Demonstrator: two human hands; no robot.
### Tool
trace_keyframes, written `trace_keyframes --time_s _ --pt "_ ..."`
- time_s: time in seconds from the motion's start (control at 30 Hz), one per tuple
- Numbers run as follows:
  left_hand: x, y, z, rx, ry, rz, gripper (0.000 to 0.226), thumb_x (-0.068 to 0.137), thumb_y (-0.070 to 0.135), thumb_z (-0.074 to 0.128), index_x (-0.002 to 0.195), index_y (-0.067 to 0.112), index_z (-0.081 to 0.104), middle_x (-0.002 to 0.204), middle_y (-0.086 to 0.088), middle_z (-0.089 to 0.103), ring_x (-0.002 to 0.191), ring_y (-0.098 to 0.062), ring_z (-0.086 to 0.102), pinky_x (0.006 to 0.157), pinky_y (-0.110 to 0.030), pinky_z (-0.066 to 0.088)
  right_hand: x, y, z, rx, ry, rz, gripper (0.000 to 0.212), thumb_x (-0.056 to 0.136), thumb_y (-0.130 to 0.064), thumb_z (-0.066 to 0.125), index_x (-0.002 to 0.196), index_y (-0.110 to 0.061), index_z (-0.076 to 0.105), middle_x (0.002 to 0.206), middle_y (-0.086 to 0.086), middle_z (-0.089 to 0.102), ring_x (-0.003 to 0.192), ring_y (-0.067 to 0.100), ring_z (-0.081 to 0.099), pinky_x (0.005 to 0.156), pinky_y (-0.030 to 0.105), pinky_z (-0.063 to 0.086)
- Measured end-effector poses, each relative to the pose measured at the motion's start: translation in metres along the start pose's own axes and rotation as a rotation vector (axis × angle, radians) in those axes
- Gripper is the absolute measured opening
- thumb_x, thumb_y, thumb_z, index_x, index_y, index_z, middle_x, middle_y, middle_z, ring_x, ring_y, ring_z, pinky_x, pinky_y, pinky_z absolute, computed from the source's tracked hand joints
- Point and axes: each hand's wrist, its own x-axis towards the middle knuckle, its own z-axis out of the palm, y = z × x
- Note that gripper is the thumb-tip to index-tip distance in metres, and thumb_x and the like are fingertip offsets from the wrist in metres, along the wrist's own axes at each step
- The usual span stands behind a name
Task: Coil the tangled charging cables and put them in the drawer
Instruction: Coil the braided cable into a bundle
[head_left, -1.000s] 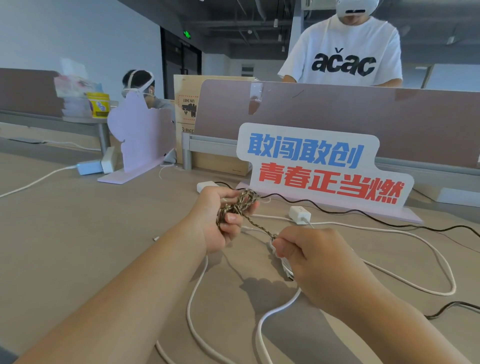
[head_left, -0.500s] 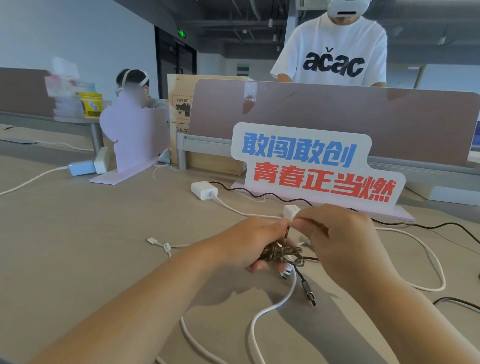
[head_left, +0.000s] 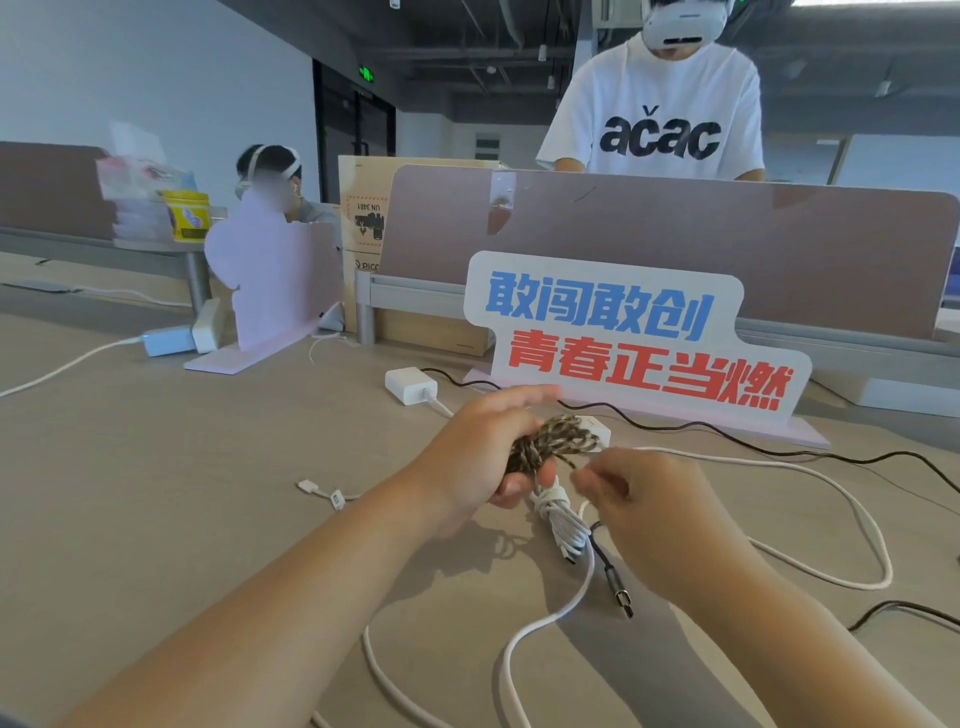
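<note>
head view: the left hand (head_left: 485, 457) closes around a coil of braided cable (head_left: 553, 444) held above the desk (head_left: 156, 493); the right hand (head_left: 641, 499) pinches that cable's loose tail, fingers nearly shut, the metal plug (head_left: 621, 597) hanging below. a bundled white cable (head_left: 563, 519) lies just under the hands, a long white cable (head_left: 545, 618) loops loose nearby. the braided cable looks light, soft and springy; it is best gripped across the whole coil. no drawer is visible.
</note>
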Motion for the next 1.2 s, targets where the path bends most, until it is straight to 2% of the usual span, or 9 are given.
trace_keyframes --time_s 0.13,0.23,0.3,0.4,0.63,0.77,0.9,1.07,1.2 --pt "0.010 -0.013 -0.004 0.362 0.210 0.006 0.027 0.095 0.018 0.041 0.101 0.020 0.068 0.050 0.002 0.060 0.040 -0.012 0.041 0.047 -0.022 0.033 -0.007 -0.011 0.006 -0.030 -0.085 -0.069 0.023 0.094 -0.036 0.045 0.088 -0.023 0.062 0.076 -0.006 0.060 0.071 0.014 0.055 0.066 0.028 0.046" --pt "0.012 -0.020 -0.006 0.531 0.226 0.015 0.031 0.091 0.031 0.049 0.074 0.009 0.061 0.050 -0.003 0.045 0.049 -0.017 0.039 0.055 -0.029 0.034 -0.010 -0.016 0.008 -0.039 -0.137 -0.119 0.021 0.094 -0.034 0.045 0.087 -0.022 0.060 0.078 -0.004 0.061 0.072 0.017 0.056 0.066 0.031 0.046" --pt "0.011 -0.018 -0.008 0.551 0.195 -0.026 0.038 0.091 0.043 0.052 0.071 0.011 0.057 0.055 -0.010 0.044 0.043 -0.015 0.039 0.052 -0.026 0.033 -0.012 -0.017 0.008 -0.043 -0.148 -0.130 0.020 0.094 -0.033 0.045 0.087 -0.022 0.060 0.078 -0.004 0.061 0.071 0.017 0.056 0.066 0.030 0.045" --pt "0.009 -0.013 -0.006 0.247 0.052 -0.162 0.040 0.090 0.046 0.057 0.074 0.011 0.067 0.073 -0.010 0.067 0.040 -0.010 0.037 0.043 -0.017 0.031 -0.013 -0.018 0.004 -0.020 -0.138 -0.131 0.020 0.094 -0.030 0.045 0.078 -0.023 0.055 0.069 -0.007 0.055 0.065 0.015 0.053 0.060 0.027 0.042" --pt "0.013 -0.001 -0.012 -0.443 0.079 -0.398 0.025 0.088 0.036 0.061 0.082 0.012 0.059 0.069 -0.001 0.067 0.030 -0.002 0.030 0.029 -0.011 0.015 -0.011 -0.021 0.004 0.011 -0.129 -0.125 0.023 0.096 -0.035 0.040 0.084 -0.024 0.055 0.068 -0.007 0.055 0.060 0.012 0.049 0.056 0.024 0.040" --pt "0.017 -0.003 -0.020 -0.605 0.126 -0.474 0.025 0.089 0.032 0.060 0.077 0.010 0.060 0.067 -0.003 0.065 0.029 -0.002 0.030 0.028 -0.010 0.015 -0.011 -0.019 0.002 0.034 -0.120 -0.107 0.022 0.096 -0.035 0.040 0.087 -0.026 0.058 0.066 -0.014 0.050 0.059 0.006 0.047 0.051 0.015 0.035" --pt "0.019 -0.005 -0.023 -0.686 0.174 -0.456 0.025 0.092 0.029 0.057 0.080 0.008 0.061 0.067 -0.003 0.065 0.029 -0.002 0.031 0.026 -0.011 0.016 -0.011 -0.024 0.003 0.040 -0.116 -0.123 0.024 0.096 -0.036 0.039 0.088 -0.024 0.058 0.072 -0.008 0.057 0.065 0.012 0.052 0.058 0.022 0.042" --pt "0.015 -0.006 -0.014 -0.405 0.244 -0.326 0.022 0.094 0.029 0.056 0.083 0.010 0.060 0.066 -0.005 0.068 0.033 -0.004 0.032 0.028 -0.013 0.019 -0.014 -0.022 0.005 0.035 -0.088 -0.192 0.023 0.094 -0.036 0.043 0.083 -0.021 0.057 0.072 -0.002 0.063 0.064 0.016 0.056 0.063 0.032 0.047" --pt "0.010 -0.016 -0.002 0.303 0.217 -0.079 0.036 0.097 0.034 0.048 0.083 0.009 0.070 0.055 -0.001 0.062 0.040 -0.014 0.041 0.042 -0.019 0.033 -0.012 -0.014 0.001 -0.033 0.077 -0.345 0.020 0.091 -0.031 0.048 0.078 -0.022 0.061 0.068 -0.006 0.059 0.062 0.014 0.051 0.056 0.030 0.043"
